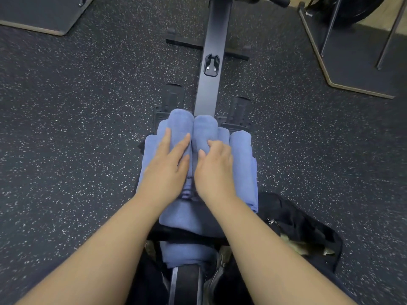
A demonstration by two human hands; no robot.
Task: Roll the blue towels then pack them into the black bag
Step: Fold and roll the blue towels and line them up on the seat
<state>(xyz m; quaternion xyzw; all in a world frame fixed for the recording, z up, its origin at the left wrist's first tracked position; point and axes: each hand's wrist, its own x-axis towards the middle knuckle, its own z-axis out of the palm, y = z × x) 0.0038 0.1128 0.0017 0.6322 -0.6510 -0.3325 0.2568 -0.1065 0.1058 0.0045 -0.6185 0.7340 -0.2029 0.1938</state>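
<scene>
Resting flat, left hand (170,166) on rolled towels (241,159) | right hand (214,166) pinching one

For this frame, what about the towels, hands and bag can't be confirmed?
- Towel count: head view; the left hand and right hand cover the blue towels.
- Black bag: contents hidden by its own folds and the right forearm.
- Right hand's fingertips: curled out of sight.

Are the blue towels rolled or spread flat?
Rolled: the towels lie side by side as rounded tubes under both hands; another one beneath looks folded flat.
</scene>
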